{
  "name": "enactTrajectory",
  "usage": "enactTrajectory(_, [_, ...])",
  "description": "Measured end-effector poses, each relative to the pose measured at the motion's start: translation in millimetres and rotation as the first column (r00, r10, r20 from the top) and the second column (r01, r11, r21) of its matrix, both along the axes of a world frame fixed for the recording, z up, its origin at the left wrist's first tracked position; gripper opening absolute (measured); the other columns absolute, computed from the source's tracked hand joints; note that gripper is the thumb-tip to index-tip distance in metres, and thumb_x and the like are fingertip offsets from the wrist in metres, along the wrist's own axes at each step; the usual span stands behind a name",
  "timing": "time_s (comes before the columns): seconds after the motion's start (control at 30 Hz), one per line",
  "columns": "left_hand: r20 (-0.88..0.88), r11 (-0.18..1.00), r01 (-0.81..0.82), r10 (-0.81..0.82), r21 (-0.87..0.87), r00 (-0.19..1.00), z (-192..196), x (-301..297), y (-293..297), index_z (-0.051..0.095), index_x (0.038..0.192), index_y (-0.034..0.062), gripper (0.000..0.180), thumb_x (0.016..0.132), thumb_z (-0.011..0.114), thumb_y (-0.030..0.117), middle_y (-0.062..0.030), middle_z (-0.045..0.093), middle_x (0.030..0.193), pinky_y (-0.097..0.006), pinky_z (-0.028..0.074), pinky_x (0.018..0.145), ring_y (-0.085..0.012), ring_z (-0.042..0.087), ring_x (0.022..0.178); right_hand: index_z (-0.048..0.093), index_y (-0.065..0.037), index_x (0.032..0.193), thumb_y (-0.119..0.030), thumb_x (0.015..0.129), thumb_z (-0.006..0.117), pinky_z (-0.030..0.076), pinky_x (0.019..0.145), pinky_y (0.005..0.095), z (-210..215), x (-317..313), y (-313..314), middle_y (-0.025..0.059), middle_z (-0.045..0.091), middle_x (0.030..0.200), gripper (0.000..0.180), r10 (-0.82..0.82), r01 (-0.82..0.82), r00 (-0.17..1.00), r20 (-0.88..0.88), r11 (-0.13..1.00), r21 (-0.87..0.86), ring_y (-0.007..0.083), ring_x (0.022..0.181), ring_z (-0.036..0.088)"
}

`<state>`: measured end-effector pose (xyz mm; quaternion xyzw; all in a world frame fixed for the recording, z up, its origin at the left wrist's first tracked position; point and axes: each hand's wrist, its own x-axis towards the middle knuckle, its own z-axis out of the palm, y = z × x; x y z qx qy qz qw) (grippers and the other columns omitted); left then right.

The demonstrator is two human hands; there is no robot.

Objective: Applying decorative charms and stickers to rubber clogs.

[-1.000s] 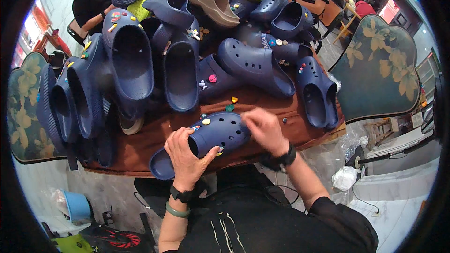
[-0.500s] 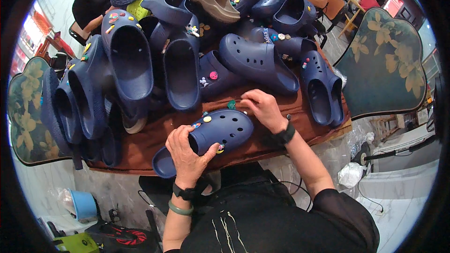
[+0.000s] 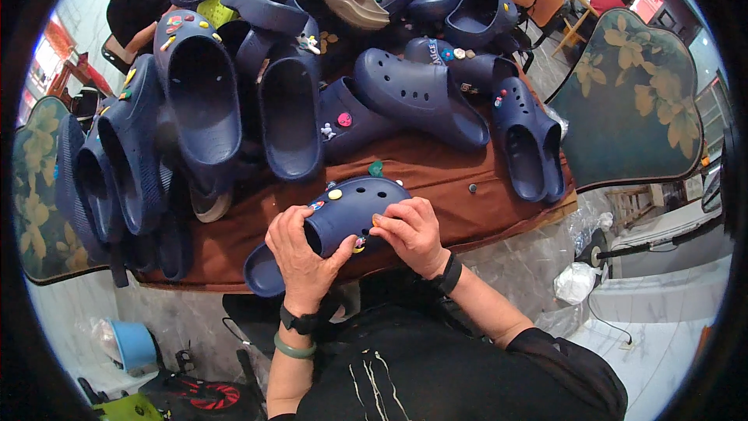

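Navy clog, rounded, smooth and apparently foam, is held at six o'clock on the brown, cloth-draped counter, its opening straddled by the spread fingers of the left hand. Glossy charms are already seated; bare holes toward its two-o'clock toe suggest work partly done. A small orange piece is pinched by the right hand.

Some small, pale letters are on a dark blue clog on the far side of the tabletop. They make one short row that runs steeply down the shoe, right next to a round blue charm. A few look like plain capital letters, but the row is too tiny and fuzzy to read as a whole word.
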<state>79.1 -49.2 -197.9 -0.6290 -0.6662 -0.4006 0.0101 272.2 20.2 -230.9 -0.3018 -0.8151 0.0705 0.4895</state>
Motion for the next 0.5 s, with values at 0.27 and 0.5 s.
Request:
enactTrajectory(0.27, [-0.003, 1.000, 0.016, -0.016, -0.025, 1.000, -0.5, -2.9, -1.0, 0.048, 0.126, 0.0078, 0.076, 0.065, 0.088, 0.029, -0.0131, 0.052, 0.124, -0.048, 0.032, 0.104, -0.0337, 0.046, 0.121, 0.068, -0.009, 0.114, -0.015, 0.076, 0.077, 0.043, 0.092, 0.0445, 22.0, 8.8, -15.4, 0.0036, 0.059, 0.111, 0.039, -0.073, 0.049, 0.928, 0.366, 0.996, 0.074, 0.0238, 0.106, 0.054])
enactTrajectory(0.5, [-0.018, 1.000, 0.018, -0.018, -0.010, 1.000, -0.2, -4.2, -0.6, 0.048, 0.125, 0.0077, 0.073, 0.067, 0.087, 0.030, -0.0134, 0.052, 0.124, -0.047, 0.033, 0.103, -0.0338, 0.046, 0.119, 0.068, -0.008, 0.116, -0.014, 0.082, 0.071, 0.038, 0.097, 0.0451, 21.6, 17.4, -10.3, 0.0056, 0.058, 0.115, 0.035, 0.017, -0.009, 0.916, 0.402, 1.000, -0.021, 0.0230, 0.111, 0.052])
